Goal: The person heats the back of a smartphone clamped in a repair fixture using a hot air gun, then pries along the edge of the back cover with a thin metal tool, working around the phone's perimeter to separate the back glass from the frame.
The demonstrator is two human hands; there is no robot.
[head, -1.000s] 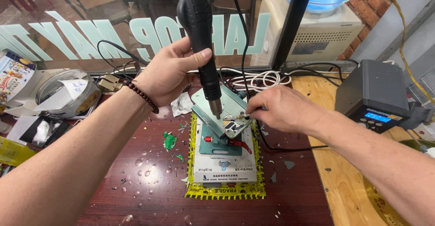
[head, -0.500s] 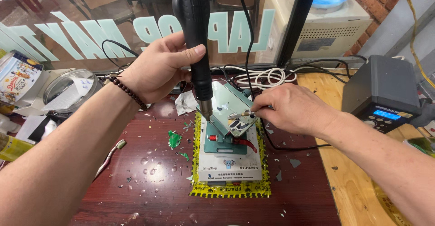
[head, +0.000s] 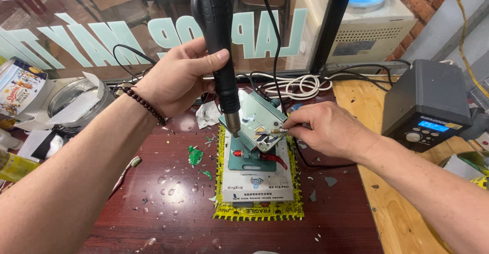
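Seen from the head camera, a person works over a white separator machine (head: 257, 185) that sits on a yellow-edged mat (head: 257, 212) on a dark red table (head: 168, 203). The left hand (head: 175, 78), a dark bead bracelet (head: 145, 105) at its wrist, reaches in from the left of the machine and is wrapped around the black handle of a hot air gun (head: 216, 35). The thumb lies along the grip, and the tool stands nearly upright with its metal nozzle aimed down at the rear left edge of a phone (head: 254, 119) clamped at a tilt on top of the machine. The right hand (head: 326, 129) comes in from the machine's right, knuckles up, with thumb and forefinger pinched on a small metal tool (head: 275, 130) whose tip rests on the phone's right edge. White cables (head: 298, 86) lie coiled behind the machine, and a grey soldering station (head: 425, 106) stands well to its right on a wooden bench (head: 387, 208). Green scraps (head: 195, 156) lie just left of the machine.

Compared with half a second earlier, both hands keep their grips. The gun's nozzle stays over the same corner, and the pinched tool has barely shifted along the phone's edge.
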